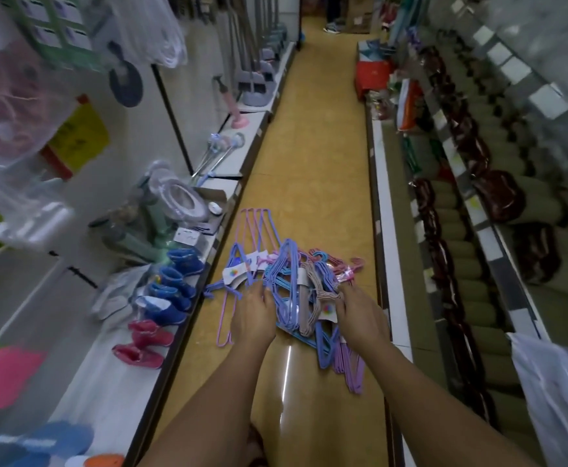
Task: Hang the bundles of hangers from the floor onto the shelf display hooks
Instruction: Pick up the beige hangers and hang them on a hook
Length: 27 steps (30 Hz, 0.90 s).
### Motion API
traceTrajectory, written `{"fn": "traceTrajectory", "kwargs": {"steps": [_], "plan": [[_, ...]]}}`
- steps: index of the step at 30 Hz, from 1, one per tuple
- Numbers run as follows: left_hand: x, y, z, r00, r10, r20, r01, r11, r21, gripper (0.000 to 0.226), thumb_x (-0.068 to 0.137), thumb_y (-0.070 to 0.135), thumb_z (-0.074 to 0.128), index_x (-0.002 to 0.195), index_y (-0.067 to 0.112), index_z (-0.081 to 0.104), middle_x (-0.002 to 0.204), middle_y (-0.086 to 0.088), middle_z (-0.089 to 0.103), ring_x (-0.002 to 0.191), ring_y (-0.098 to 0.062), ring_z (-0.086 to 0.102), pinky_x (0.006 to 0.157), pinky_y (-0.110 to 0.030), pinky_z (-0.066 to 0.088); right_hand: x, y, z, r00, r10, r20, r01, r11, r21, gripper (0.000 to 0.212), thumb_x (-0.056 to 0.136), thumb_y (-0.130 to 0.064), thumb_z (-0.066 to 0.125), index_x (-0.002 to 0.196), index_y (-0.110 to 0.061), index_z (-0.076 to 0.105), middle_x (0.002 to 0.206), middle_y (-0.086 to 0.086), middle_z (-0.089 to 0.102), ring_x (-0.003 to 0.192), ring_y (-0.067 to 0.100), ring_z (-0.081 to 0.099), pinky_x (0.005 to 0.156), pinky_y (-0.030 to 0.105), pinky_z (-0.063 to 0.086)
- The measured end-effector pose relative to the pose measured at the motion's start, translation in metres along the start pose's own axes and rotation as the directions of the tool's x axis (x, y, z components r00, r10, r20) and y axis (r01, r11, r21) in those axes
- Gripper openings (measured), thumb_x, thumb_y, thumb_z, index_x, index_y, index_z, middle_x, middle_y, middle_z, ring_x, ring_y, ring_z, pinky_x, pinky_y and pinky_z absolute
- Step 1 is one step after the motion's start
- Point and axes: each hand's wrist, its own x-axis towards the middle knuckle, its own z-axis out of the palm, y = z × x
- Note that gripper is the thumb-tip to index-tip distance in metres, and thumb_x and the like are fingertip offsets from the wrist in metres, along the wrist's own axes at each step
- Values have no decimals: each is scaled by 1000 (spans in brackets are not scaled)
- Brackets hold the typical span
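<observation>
Both hands reach into the heap of hanger bundles (289, 284) on the floor (312, 163).
Fingertips hidden among hangers: left hand (254, 316) at the heap's left edge, right hand (360, 316) at its right; grip cannot be told.

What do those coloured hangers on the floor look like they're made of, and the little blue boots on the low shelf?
The hangers look like thin metal wire with a coloured plastic coating: very slim rods in matte blue, purple and pink, bundled with paper bands. The blue boots look like moulded rubber or soft plastic, judging by their smooth, one-piece surface with a slight sheen; the blur leaves it open.
</observation>
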Motion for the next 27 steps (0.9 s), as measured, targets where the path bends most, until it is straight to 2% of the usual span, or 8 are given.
{"fn": "traceTrajectory", "kwargs": {"steps": [2,6,10,11,15,19,25,27], "plan": [[18,6,13,999,14,36,-14,1000,6,31,101,28,32,114,15,57,105,-10,64,89,-29,59,64,-33,40,14,6,-1,999,37,5,-37,999,5,32,102,-27,35,128,-19,51,123,3,58,107,20,56,73,29,41],[61,23,32,992,46,117,-42,999,-32,36,102,27,32,123,9,55,119,-10,61,104,-29,57,81,-34,45,51,14,-2,991,136,-12,-135,990,42,31,101,-29,37,127,-19,49,122,3,58,104,19,57,71,26,39],[109,31,47,980,105,168,-101,994,-36,27,102,26,32,94,11,53,98,-13,61,81,-27,54,69,-37,43,91,13,3,974,226,-10,-224,971,77,29,99,-25,40,126,-20,51,120,1,60,102,17,58,77,29,48],[115,31,48,979,104,176,-101,995,-23,27,102,27,33,96,12,54,96,-11,61,84,-27,56,69,-36,42,95,13,4,973,231,-6,-230,971,67,30,99,-24,40,127,-21,50,120,1,60,102,17,58,76,29,47],[150,33,69,970,98,224,-102,995,4,37,103,27,32,129,10,53,123,-10,59,111,-29,54,82,-32,41,120,19,19,965,262,-4,-262,964,53,34,100,-23,40,134,-21,46,124,0,59,105,16,58,70,23,39],[173,21,108,949,102,298,-102,995,-14,43,103,29,32,139,11,44,138,-9,51,123,-28,50,95,-34,41,144,36,44,957,288,35,-289,956,47,34,101,-26,40,133,-18,47,124,1,59,105,17,58,70,24,38],[203,-13,188,945,80,316,-93,995,24,39,102,32,33,131,14,51,121,-10,61,107,-29,58,83,-35,45,190,83,115,955,285,82,-289,957,35,30,99,-25,41,128,-18,49,119,2,59,101,17,59,78,31,51],[217,-28,222,942,82,327,-93,995,18,41,102,34,33,132,14,51,125,-9,59,108,-29,58,85,-35,47,207,102,143,956,280,91,-283,959,21,30,99,-26,41,126,-17,49,117,2,59,99,19,59,78,35,52]]}}
